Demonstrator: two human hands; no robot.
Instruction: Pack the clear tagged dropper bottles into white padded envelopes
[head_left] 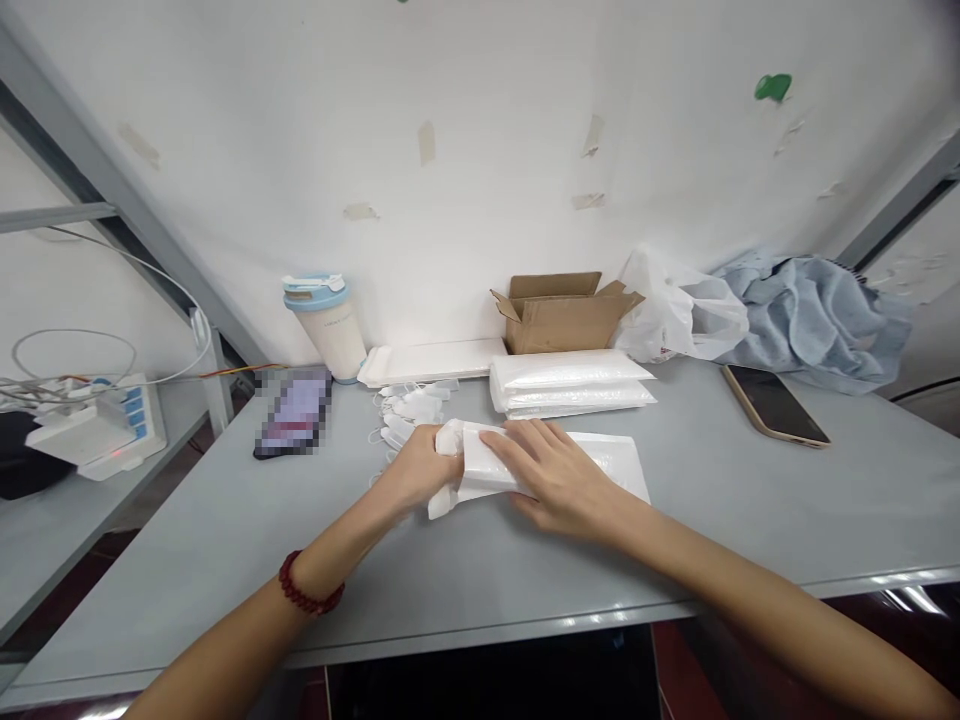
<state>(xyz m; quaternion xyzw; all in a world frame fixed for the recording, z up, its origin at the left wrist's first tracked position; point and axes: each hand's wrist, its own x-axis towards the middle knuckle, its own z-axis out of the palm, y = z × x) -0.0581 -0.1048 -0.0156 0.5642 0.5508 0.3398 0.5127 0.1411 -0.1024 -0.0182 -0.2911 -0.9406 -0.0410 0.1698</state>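
Note:
A white padded envelope (619, 462) lies on the grey table (720, 510), its left end raised and bunched. My left hand (421, 468) is closed at that left end, with some fingers hidden in or behind the white material. Across the envelope's middle rests my right hand (559, 478), its thumb and fingers apart, pressing on the surface. Small white tags with strings (409, 405) are scattered just behind my left hand. Behind my right hand sits a stack of white padded envelopes (574, 383).
Along the wall stand a cup (330, 330), a flat white stack (439, 362), an open cardboard box (566, 318), a plastic bag (675, 310) and blue cloth (817, 315). Phones lie left (296, 412) and right (776, 405). A power strip (131, 425) is far left.

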